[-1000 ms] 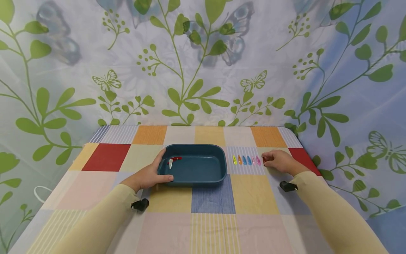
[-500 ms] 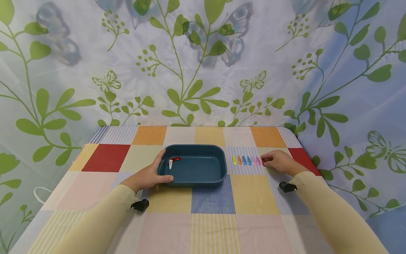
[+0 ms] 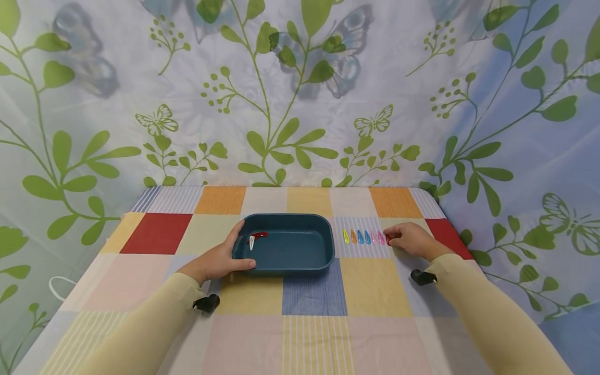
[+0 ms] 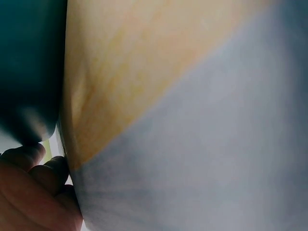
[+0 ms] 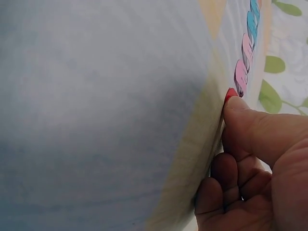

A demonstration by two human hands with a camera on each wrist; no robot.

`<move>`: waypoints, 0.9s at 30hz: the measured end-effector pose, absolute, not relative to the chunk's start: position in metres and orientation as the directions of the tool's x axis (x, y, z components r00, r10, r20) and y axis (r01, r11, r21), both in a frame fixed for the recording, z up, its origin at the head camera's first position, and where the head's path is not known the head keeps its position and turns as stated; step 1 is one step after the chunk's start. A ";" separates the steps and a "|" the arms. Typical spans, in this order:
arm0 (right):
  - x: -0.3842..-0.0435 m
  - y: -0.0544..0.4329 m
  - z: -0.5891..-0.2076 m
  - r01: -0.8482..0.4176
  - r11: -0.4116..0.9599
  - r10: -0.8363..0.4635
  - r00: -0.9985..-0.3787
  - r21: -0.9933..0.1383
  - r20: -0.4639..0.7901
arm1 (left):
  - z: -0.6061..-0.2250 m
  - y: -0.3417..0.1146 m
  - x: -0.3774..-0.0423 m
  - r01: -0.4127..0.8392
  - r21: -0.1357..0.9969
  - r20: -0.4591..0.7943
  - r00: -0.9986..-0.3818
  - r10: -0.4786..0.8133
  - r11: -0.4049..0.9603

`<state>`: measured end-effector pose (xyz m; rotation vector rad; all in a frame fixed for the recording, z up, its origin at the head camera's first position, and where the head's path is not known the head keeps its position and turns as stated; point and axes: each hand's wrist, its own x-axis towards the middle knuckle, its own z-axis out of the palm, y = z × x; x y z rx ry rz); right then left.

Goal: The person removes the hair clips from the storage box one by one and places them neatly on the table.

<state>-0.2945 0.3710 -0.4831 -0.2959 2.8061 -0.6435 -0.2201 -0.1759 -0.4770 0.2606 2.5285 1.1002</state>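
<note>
My left hand (image 3: 219, 262) holds the left end of a dark teal plastic tray (image 3: 304, 270), thumb over the near rim and fingers along the side wall. Inside the tray, a white snap hair clip (image 3: 251, 242) lies against a red hair clip (image 3: 262, 234) near the left end. My right hand (image 3: 412, 239) pinches another red hair clip (image 5: 231, 93) between thumb and fingers, low over the cloth. Most of that clip is hidden by the fingers; its tip shows in the right wrist view. Just left of it is a row of hair clips: yellow (image 3: 346, 236), orange (image 3: 353, 236), blue (image 3: 360, 237) and pink (image 3: 381, 237).
A patchwork tablecloth (image 3: 319, 338) covers the table. Behind it hangs a curtain (image 3: 290, 130) with green leaves and butterflies. Off the table's left side, a white cord loop (image 3: 56, 286) shows. Each wrist wears a small black camera (image 3: 206, 303).
My right hand has shifted very slightly left with the red hair clip, closer to the pink clips. The left hand and tray stay in place.
</note>
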 end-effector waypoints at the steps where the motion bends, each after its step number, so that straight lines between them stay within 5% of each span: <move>1: -0.295 0.371 -0.483 -0.139 0.882 -0.249 -0.949 -0.451 -0.194 | -0.477 -0.176 -0.220 0.017 0.735 -0.262 -0.915 0.308 0.678; 17: -0.292 0.368 -0.477 -0.149 0.884 -0.261 -0.943 -0.443 -0.205 | -0.475 -0.178 -0.217 0.040 0.714 -0.254 -0.915 0.312 0.699; 21: -0.295 0.363 -0.462 -0.097 0.864 -0.215 -0.958 -0.494 -0.188 | -0.475 -0.178 -0.217 0.032 0.722 -0.258 -0.914 0.313 0.691; 27: -0.298 0.318 -0.420 -0.215 0.840 -0.300 -0.949 -0.498 -0.096 | -0.475 -0.178 -0.220 0.037 0.720 -0.259 -0.912 0.319 0.693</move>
